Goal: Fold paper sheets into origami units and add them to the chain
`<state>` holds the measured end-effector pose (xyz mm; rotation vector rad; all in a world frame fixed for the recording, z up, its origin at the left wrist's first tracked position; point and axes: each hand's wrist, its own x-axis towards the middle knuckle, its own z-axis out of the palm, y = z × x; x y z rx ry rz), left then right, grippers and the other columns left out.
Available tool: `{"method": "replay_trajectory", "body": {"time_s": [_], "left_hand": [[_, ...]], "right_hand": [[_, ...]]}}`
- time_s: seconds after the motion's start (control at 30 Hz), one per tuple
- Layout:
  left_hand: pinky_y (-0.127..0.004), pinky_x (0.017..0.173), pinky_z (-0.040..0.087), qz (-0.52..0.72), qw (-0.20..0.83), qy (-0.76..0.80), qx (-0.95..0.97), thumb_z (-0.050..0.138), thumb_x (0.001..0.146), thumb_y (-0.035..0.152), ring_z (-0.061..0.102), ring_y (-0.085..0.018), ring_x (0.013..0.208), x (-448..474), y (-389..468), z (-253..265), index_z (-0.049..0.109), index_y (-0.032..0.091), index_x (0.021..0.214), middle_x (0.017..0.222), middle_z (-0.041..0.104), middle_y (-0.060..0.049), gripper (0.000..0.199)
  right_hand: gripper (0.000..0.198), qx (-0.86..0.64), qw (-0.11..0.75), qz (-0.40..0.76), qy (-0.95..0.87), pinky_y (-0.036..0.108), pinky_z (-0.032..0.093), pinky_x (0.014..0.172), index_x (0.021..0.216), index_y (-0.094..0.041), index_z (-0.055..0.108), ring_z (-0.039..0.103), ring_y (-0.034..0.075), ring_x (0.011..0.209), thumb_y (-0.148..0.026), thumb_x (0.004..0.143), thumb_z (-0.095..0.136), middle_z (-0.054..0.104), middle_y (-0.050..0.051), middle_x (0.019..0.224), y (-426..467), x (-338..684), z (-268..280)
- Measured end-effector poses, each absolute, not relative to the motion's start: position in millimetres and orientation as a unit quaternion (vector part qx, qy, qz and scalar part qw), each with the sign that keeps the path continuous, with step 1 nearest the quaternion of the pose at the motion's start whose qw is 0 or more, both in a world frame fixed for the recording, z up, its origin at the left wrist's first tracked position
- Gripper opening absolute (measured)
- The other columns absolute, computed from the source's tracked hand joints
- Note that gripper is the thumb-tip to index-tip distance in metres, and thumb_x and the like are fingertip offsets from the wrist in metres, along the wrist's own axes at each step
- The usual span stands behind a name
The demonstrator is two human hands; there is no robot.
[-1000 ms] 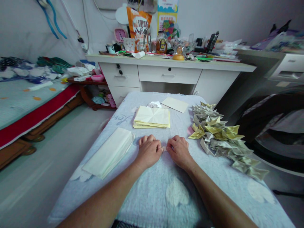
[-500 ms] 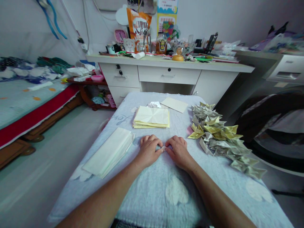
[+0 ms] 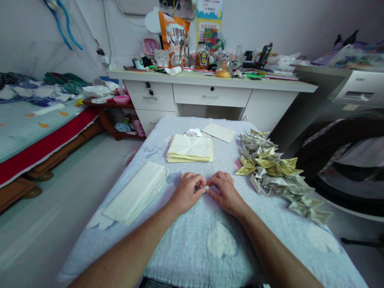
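Observation:
Between the fingertips of my left hand [image 3: 189, 190] and my right hand [image 3: 223, 188] is a small piece of folded paper [image 3: 206, 188], mostly covered by the fingers. Both hands are closed in a pinch on it, close together over the cloth. Just beyond them lies a stack of creased paper sheets [image 3: 190, 147], white on top with yellow edges below. Left of my hands rests a bundle of long folded paper [image 3: 136, 194]. To the right, rows of folded paper pieces [image 3: 270, 168], grey and yellow with pointed tips, lie close together.
A pale blue patterned cloth [image 3: 186, 248] covers the table. Behind the stack are a crumpled white tissue [image 3: 193, 132] and a flat card [image 3: 219, 132]. A cluttered white desk [image 3: 210, 90] stands ahead, a bed [image 3: 39, 136] at left, a washing machine [image 3: 354, 160] at right.
The fingers of both hands have shifted slightly around the small paper, and a bit more of it shows between them. The view has moved a little; the other papers lie as before.

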<state>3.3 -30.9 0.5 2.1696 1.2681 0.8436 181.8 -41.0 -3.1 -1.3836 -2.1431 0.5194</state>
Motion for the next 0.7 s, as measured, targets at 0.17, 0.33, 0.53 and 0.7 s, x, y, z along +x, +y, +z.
{"method": "replay_trajectory", "body": {"time_s": [0.17,0.33,0.53,0.7], "left_hand": [[-0.03,0.08,0.042,0.326,0.274,0.449,0.785,0.06,0.077,0.014,0.055,-0.017,0.086,1.3,-30.2,0.4,0.06,0.021,0.084,0.084,0.061,-0.001,0.01],[-0.03,0.08,0.041,0.298,0.279,0.42,0.81,0.057,0.084,0.022,0.055,-0.018,0.086,1.0,-28.3,2.0,0.064,0.02,0.076,0.078,0.064,-0.001,0.011],[-0.029,0.077,0.04,0.304,0.278,0.425,0.806,0.056,0.086,0.024,0.055,-0.016,0.081,-2.4,-26.6,3.3,0.062,0.019,0.07,0.073,0.063,0.0,0.018],[-0.028,0.076,0.039,0.3,0.28,0.434,0.802,0.055,0.086,0.025,0.055,-0.016,0.082,-6.9,-24.5,0.6,0.062,0.018,0.072,0.074,0.063,0.0,0.017]], "right_hand": [[0.01,-0.493,0.257,0.2,-0.807,0.034,0.032,0.079,0.084,-0.021,0.066,0.047,0.019,0.086,-0.029,0.087,0.061,0.058,0.003,0.084,-40.9,181.5,-0.7],[0.02,-0.472,0.299,0.222,-0.799,0.033,0.032,0.077,0.075,-0.019,0.063,0.048,0.018,0.082,-0.032,0.089,0.058,0.058,0.003,0.078,-38.5,183.7,-1.1],[0.016,-0.458,0.316,0.251,-0.792,0.034,0.032,0.08,0.08,-0.02,0.065,0.05,0.018,0.083,-0.033,0.088,0.06,0.06,0.003,0.081,-37.6,186.3,-3.2],[0.011,-0.457,0.287,0.265,-0.799,0.034,0.033,0.082,0.089,-0.021,0.067,0.05,0.019,0.087,-0.029,0.088,0.059,0.061,0.003,0.084,-38.6,190.9,-0.4]]}}
